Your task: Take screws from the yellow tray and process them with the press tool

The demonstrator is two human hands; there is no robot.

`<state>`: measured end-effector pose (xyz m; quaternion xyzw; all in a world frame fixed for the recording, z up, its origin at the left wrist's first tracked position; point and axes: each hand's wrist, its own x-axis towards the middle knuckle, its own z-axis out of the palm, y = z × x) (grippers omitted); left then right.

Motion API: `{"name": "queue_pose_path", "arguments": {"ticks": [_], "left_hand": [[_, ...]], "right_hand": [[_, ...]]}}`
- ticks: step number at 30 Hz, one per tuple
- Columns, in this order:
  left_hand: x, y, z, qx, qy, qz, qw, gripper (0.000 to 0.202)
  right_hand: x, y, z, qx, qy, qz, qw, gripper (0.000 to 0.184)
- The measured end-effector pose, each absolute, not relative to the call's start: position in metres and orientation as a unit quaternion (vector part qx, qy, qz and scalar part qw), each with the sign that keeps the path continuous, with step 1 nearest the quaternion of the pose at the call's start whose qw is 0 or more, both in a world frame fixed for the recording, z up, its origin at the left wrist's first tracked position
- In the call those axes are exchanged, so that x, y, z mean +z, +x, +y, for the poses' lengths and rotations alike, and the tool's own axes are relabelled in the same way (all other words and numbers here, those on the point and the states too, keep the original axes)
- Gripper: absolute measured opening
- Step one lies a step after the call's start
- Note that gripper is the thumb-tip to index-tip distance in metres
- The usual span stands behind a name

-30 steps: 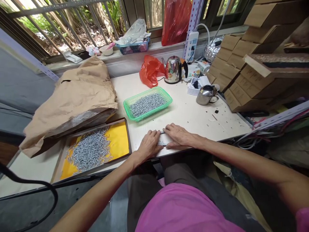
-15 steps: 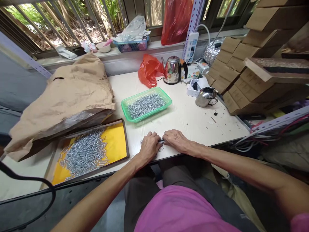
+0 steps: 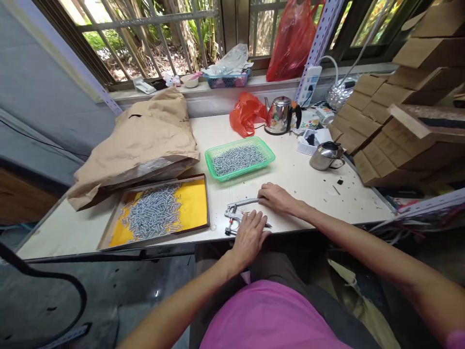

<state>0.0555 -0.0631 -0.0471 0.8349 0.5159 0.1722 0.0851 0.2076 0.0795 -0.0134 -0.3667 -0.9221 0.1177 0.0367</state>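
A pair of metal pliers point(image 3: 240, 217) with a spring and a red part at the head lies on the white table, its two handles spread apart. It resembles snap-fastener pliers. My left hand point(image 3: 250, 235) lies over the lower handle, fingers stretched out, and the dark handle tip sticks out past them. At the end of the upper handle, my right hand point(image 3: 276, 198) has its fingers curled onto the grey metal. Beyond the hands stands a green plastic basket point(image 3: 269, 157) of small silvery springs or screw-like pieces point(image 3: 238, 160); their exact kind is too small to tell.
Left of the pliers is a shallow tray point(image 3: 208, 203) with more silvery pieces on yellow card. A brown paper sack point(image 3: 141, 135) lies behind it. Farther back are a kettle point(image 3: 279, 116), red bag point(image 3: 247, 114) and steel pot point(image 3: 325, 157); cardboard boxes point(image 3: 388, 145) rise at the right.
The view has shifted, so the table things appear farther right. My hands, close together over the tool earlier, are now apart, and the pliers show with spread handles.
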Motion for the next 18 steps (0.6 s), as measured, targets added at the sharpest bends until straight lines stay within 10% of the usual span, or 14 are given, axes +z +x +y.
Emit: {"name": "queue_pose_path", "arguments": {"ticks": [7,18], "left_hand": [[-0.045,0.055,-0.064,0.192,0.827,0.516,0.112,0.043],[-0.063,0.053,-0.077,0.195,0.819,0.508,0.182,0.063]], "right_hand": [[-0.006,0.177,0.085,0.061,-0.400,-0.914,0.032,0.017],[-0.005,0.092,0.020,0.034,-0.064,-0.997,-0.005,0.013]]}}
